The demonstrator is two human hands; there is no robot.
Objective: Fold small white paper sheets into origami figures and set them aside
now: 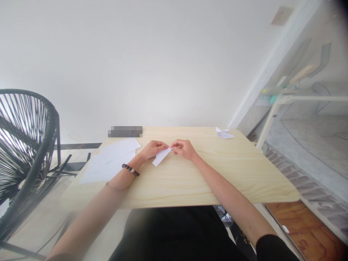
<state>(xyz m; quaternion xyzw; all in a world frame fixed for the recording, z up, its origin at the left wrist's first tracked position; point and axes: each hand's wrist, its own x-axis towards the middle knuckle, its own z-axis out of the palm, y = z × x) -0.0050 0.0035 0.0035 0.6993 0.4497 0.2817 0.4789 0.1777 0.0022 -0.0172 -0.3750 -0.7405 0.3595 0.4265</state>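
A narrow folded piece of white paper (162, 157) slants over the middle of the wooden table (190, 185). My left hand (154, 148) pinches its upper edge between thumb and fingers. At the paper's pointed upper right end, my right hand (183, 148) is closed, with thumb and fingertips pinching the tip. The two hands nearly meet there, and the fingers cover part of the paper's top end. A dark beaded bracelet (131, 169) circles my left wrist.
White paper sheets (108, 159) lie overlapping on the table's left. A folded white paper shape (224, 133) sits at the back right, near the corner. A black corded chair (51, 119) stands to the left, and a white wall (163, 65) rises behind the table.
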